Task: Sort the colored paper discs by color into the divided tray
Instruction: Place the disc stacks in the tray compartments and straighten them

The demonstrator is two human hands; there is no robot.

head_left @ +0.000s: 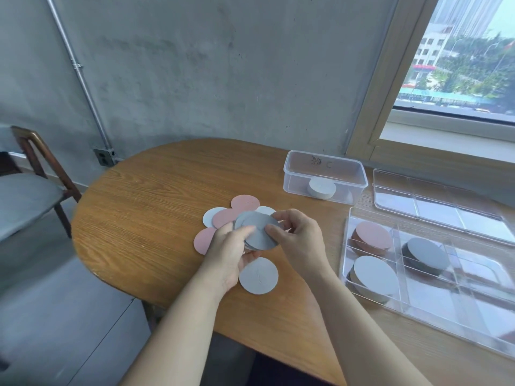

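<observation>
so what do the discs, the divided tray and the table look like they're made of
The grey discs look like thin card or paper, matte: flat, no shine, thin edges. The divided tray looks like clear rigid plastic, glossy: see-through, with reflections on its walls. The table is wood or wood veneer, I cannot tell which, with a smooth low-sheen finish: grain lines show.

Grey disc stack gripped in left hand and right hand, over loose pink discs and pale discs overlapping on bench. Clear divided tray at right: pink stack, pale stack, dark grey stack, separate compartments.
</observation>
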